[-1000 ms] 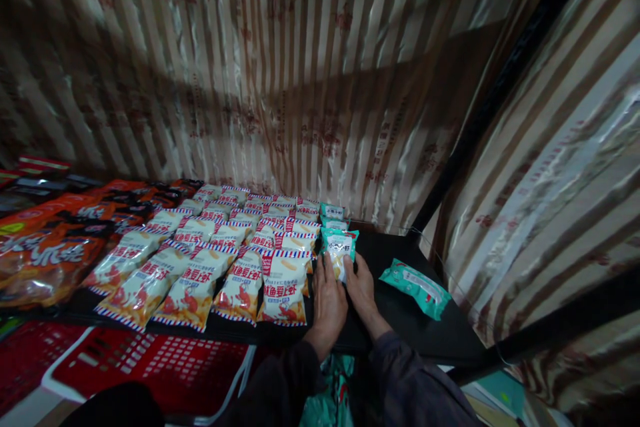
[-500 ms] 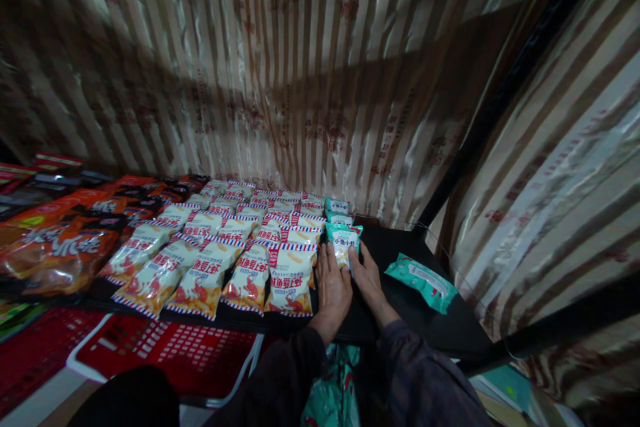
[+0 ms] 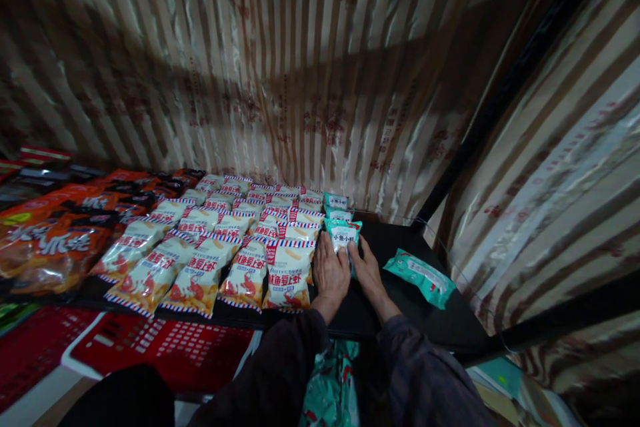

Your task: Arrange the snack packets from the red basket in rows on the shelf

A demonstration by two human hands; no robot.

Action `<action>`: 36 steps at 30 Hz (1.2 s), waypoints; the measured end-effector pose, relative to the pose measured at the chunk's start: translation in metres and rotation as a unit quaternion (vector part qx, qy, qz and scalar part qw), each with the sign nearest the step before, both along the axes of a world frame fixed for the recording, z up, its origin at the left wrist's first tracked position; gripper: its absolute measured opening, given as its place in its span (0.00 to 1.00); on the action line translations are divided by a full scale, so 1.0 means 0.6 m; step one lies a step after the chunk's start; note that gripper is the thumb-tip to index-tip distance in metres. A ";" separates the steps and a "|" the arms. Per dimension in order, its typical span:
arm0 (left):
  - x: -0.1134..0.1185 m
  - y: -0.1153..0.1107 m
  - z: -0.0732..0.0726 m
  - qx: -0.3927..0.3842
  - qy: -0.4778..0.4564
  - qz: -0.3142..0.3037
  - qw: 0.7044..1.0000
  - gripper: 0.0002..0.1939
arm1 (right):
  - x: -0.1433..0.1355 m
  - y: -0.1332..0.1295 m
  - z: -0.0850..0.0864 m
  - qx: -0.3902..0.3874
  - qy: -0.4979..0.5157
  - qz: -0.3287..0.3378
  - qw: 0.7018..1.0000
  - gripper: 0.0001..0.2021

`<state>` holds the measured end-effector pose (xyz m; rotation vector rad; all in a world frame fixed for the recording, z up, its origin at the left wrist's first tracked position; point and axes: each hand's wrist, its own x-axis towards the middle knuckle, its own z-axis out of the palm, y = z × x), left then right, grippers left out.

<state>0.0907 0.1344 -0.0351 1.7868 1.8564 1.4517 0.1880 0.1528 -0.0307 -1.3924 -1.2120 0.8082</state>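
A teal-and-white snack bag sits between my two hands at the front of a short row of like bags. My left hand presses its left side, fingers together, close against the white snack bags. From the right, my right hand holds the same bag, its thumb over the lower front. The bag's lower part is hidden by my fingers. Another teal bag lies on its side on the black shelf, to the right of my right hand.
Orange snack bags fill the shelf's left part. Below stand a red basket and more teal bags. A striped curtain hangs behind, and a black post rises at the right.
Both hands stay on the teal-and-white bag, which sits slightly farther back, and my fingers cover more of its lower front. The view has shifted a little.
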 end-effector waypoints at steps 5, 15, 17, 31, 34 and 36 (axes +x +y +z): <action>0.002 0.006 0.003 -0.012 -0.021 0.011 1.000 0.29 | -0.001 -0.002 0.004 0.010 0.002 0.004 1.000 0.31; 0.006 0.011 0.007 -0.025 -0.037 0.007 0.999 0.28 | -0.005 0.005 0.004 0.017 -0.002 0.025 1.000 0.28; 0.005 0.011 0.005 -0.026 -0.042 0.011 0.999 0.28 | -0.004 0.006 0.003 0.022 -0.001 0.024 0.999 0.27; 0.004 0.007 0.012 -0.045 -0.045 0.015 0.998 0.28 | -0.008 0.000 0.008 -0.002 -0.052 0.017 0.998 0.27; 0.003 0.006 0.012 -0.038 -0.042 0.013 0.998 0.28 | -0.009 -0.002 0.009 0.002 -0.055 0.016 0.998 0.28; 0.003 0.005 0.012 -0.036 -0.038 0.012 0.999 0.28 | -0.009 -0.003 0.009 0.003 -0.064 0.019 0.998 0.28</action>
